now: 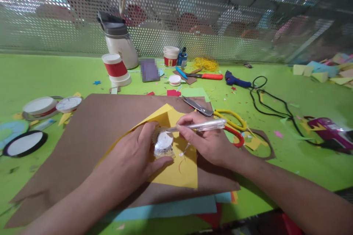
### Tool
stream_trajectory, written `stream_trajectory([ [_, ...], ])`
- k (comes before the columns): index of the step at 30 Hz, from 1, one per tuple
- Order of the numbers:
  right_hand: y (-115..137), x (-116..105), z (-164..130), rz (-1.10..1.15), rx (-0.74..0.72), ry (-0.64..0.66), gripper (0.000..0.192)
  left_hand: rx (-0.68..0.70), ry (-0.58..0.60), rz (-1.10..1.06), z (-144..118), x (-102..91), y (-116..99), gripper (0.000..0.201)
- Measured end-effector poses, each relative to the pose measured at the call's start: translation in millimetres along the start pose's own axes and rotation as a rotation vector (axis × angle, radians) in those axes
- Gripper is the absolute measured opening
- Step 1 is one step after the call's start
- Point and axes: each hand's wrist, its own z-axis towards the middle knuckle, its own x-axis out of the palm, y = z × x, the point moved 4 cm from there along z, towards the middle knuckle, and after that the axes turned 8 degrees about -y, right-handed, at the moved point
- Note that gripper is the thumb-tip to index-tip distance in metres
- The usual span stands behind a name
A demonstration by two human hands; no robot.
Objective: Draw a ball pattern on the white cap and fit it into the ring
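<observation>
My right hand [204, 139] grips a clear-barrelled pen [208, 125]. The pen's tip reaches the top edge of a small white round piece with a see-through rim [163, 143]; whether it touches is too fine to tell. Around that piece curls my left hand [132, 150], thumb below and fingers above, holding it down on a yellow sheet of paper [176, 176]. Part of the sheet is folded up behind the left fingers. Beneath lies a big brown cardboard sheet [102, 117]. Scissors [204, 108] with yellow and red handles rest just beyond my right hand.
At the back stand a white jug [121, 44], a red-and-white cup [116, 68] and paper cups [171, 57]. A red-handled knife [212, 76], a blue glue gun [237, 80] with black cord and a purple tape dispenser [329, 130] lie rightward. Round lids [40, 106] sit left.
</observation>
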Motion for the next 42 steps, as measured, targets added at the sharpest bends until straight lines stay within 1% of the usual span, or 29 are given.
stream_trajectory([
  [3, -1.5, 3.6, 1.4, -0.023, 0.0, 0.019, 0.012, 0.021, -0.028, -0.005, -1.4, 1.9, 0.0, 0.048],
  [6, -3.9, 6.4, 2.4, -0.057, 0.026, 0.041, 0.015, -0.006, -0.047, 0.02, -1.5, 2.6, -0.3, 0.048],
  [11, -4.0, 8.7, 3.3, -0.055, 0.044, 0.06, 0.013, -0.033, -0.015, 0.045, 0.6, 2.9, -3.2, 0.046],
  [19, -3.1, 9.8, 3.7, -0.023, 0.079, 0.079, 0.014, 0.003, -0.027, 0.071, 0.1, 3.3, -4.0, 0.046],
  [23, -2.5, 9.6, 4.6, -0.025, 0.076, 0.078, 0.013, -0.022, -0.022, 0.058, -0.5, 4.0, -3.3, 0.045],
  [29, -2.7, 9.1, 6.0, -0.018, 0.065, 0.072, 0.012, 0.008, -0.083, 0.049, -2.9, 3.9, -3.2, 0.043],
  [31, -3.2, 8.6, 6.3, -0.025, 0.072, 0.071, 0.013, -0.002, -0.063, 0.049, -2.1, 3.9, -3.7, 0.042],
  [36, -2.4, 8.0, 6.9, -0.045, 0.064, 0.083, 0.015, -0.06, 0.03, 0.059, 3.8, 2.5, -6.9, 0.04],
  [42, 0.4, 7.7, 8.0, -0.056, 0.043, 0.091, 0.015, -0.028, -0.011, 0.088, 1.1, 3.4, -6.0, 0.041],
])
